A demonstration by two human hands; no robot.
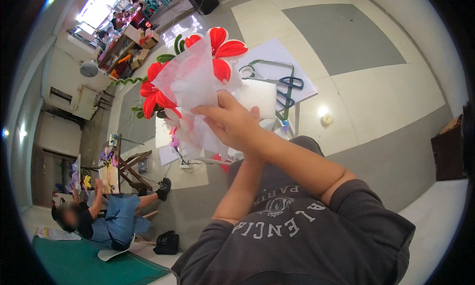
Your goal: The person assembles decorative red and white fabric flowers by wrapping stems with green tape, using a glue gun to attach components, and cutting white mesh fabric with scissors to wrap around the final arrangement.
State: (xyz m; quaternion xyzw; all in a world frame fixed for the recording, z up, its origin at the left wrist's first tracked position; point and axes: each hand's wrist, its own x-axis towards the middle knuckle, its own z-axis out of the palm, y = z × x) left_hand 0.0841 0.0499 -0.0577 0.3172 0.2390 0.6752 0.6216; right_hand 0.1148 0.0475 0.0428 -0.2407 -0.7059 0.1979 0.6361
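A bouquet of red fuzzy-wire flowers [228, 48] with white edges and green curled stems is up in front of me. Sheer white wrapping sheet [185, 75] covers its near side. My right hand [230, 118] pinches the sheet low on the bouquet, thumb and fingers closed. Behind it, my left hand [255, 113] is mostly hidden; one fingertip shows, and the hand appears closed round the bouquet's base. Just right of the flowers, scissors [289, 82] with dark handles lie on a white board [309, 89], beside a white foam-like block [262, 98].
A green strip [286, 63] loops over the board. A small pink tool [174, 140] with a cord is below the bouquet. A small round roll [326, 119] sits on the tiled floor. At left, a seated person [111, 216] works at a wooden table [110, 178].
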